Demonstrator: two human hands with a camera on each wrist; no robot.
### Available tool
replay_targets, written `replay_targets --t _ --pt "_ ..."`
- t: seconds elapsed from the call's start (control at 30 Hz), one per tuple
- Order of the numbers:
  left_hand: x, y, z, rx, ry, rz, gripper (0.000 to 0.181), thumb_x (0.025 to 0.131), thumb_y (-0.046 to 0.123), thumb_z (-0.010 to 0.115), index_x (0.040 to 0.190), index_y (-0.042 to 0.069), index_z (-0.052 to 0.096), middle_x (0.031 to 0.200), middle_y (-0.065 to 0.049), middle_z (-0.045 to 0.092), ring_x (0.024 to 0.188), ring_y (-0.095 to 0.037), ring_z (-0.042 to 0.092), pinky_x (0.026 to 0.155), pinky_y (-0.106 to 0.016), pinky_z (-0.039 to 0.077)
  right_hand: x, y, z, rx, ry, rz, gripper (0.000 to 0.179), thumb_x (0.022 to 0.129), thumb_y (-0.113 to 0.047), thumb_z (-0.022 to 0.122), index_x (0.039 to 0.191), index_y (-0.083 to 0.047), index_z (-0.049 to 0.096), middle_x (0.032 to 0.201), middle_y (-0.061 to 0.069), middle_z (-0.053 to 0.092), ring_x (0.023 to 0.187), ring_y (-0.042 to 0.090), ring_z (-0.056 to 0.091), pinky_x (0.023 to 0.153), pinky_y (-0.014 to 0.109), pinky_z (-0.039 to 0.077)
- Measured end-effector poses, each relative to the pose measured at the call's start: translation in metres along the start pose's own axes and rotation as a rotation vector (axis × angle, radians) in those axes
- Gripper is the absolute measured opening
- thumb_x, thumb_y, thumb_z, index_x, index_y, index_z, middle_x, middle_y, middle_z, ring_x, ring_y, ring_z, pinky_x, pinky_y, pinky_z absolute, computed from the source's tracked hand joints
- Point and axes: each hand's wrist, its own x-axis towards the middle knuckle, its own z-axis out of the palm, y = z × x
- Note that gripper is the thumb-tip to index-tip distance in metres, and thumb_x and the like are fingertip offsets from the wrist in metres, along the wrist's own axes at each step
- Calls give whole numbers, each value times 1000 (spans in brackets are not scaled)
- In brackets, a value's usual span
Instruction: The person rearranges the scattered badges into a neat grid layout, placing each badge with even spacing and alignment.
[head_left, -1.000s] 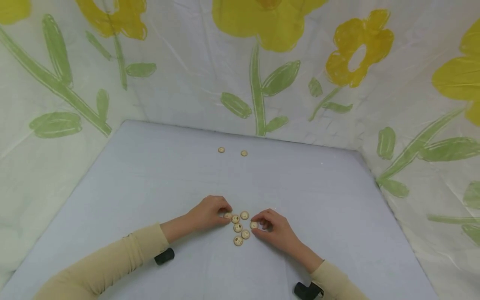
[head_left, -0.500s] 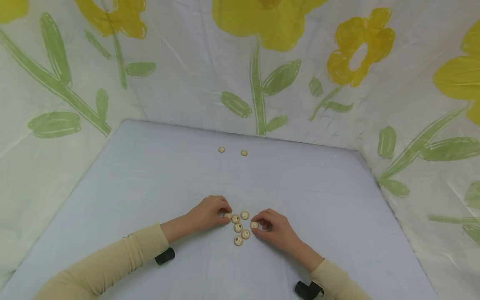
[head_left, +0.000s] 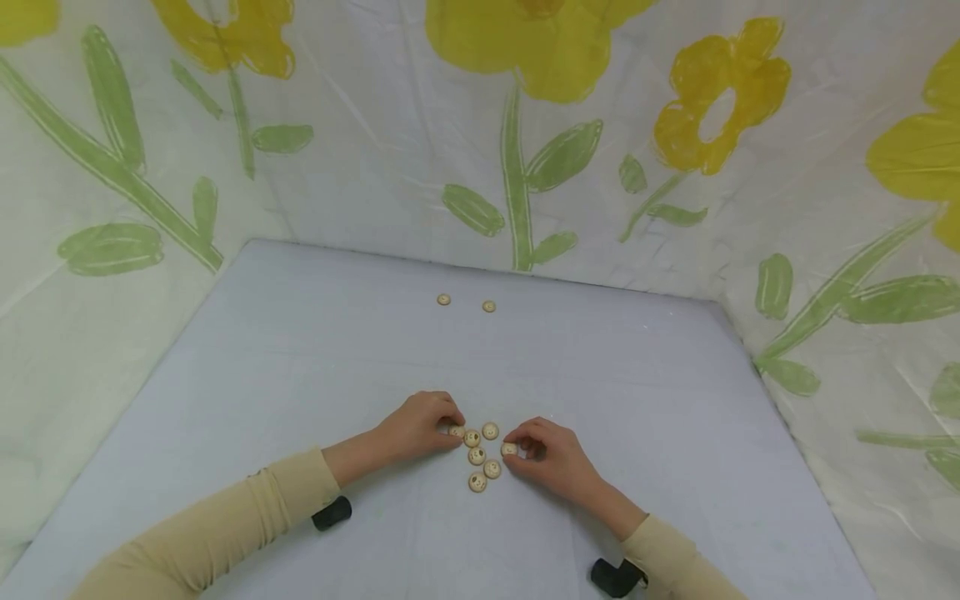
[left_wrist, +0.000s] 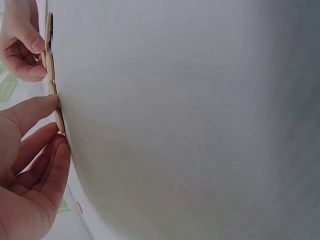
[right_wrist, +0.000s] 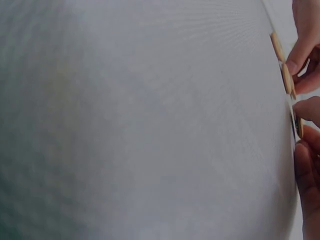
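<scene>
Pinching narrowly between fingertips [left_wrist: 52, 101], left grip [head_left: 418, 425] holds one disc [head_left: 456, 431], right grip [head_left: 553, 455] another disc [head_left: 510, 449].

- White sheet [head_left: 360, 183]: upper half and both sides of the head view; creased.
- Large yellow flower [head_left: 517, 54]: top centre, cut by the frame; green stem [head_left: 515, 183] below.
- Orange-yellow flower [head_left: 690, 83]: upper right, pale centre.
- Pale table [head_left: 637, 400]: lower half, dark seam along its far edge.

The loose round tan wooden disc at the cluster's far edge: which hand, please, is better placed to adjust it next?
Probably the right hand: it is closer to the disc, while another round tan wooden disc lies between that and the left hand. Both hold discs.
</scene>
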Motion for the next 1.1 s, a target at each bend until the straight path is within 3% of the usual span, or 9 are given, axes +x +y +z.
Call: replay_targets --t 0.5,1.1 --pt "0 3 0 -2 0 -17 16 83 13 75 97 4 74 90 0 66 83 -14 59 77 -32 49 3 2 -5 26 -48 81 21 82 -20 80 101 -18 72 80 -11 60 70 7 56 62 23 49" --pt "0 1 3 17 30 -19 16 81 12 76 95 4 74 92 -1 68 86 -15 61 81 -35 49 28 21 -16 37 -27 174 19 83 -20 79 101 -20 72 82 -11 62 74 9 58 66 25 50"
